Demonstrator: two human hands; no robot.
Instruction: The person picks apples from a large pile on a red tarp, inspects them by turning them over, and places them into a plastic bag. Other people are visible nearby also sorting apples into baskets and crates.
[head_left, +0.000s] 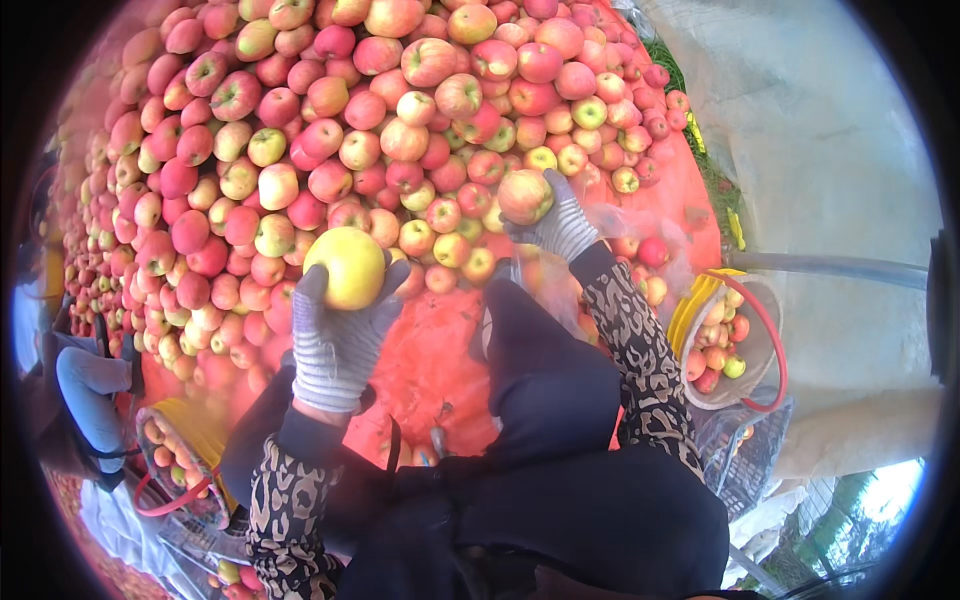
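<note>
A large yellow apple (345, 268) rests in my left hand (341, 337), held between thumb and fingers above the red sheet. My right hand (559, 221) grips a yellow-red striped apple (525, 197) at the near edge of the heap. Both hands wear grey knit gloves with darker fingertips. Before me spreads a big heap of red and yellow apples (322, 139), lying on the red sheet (431, 360). Beneath my right forearm, a clear plastic bag (559, 281) lies among a few apples.
To my right, a yellow bucket (681, 315) with a red handle holds apples. Another yellow bucket (191, 427) with apples tilts at my left, near a person's jeans-clad leg (90, 390). A dark plastic crate (750, 457) stands behind the right bucket. A metal pole (832, 268) runs along the right.
</note>
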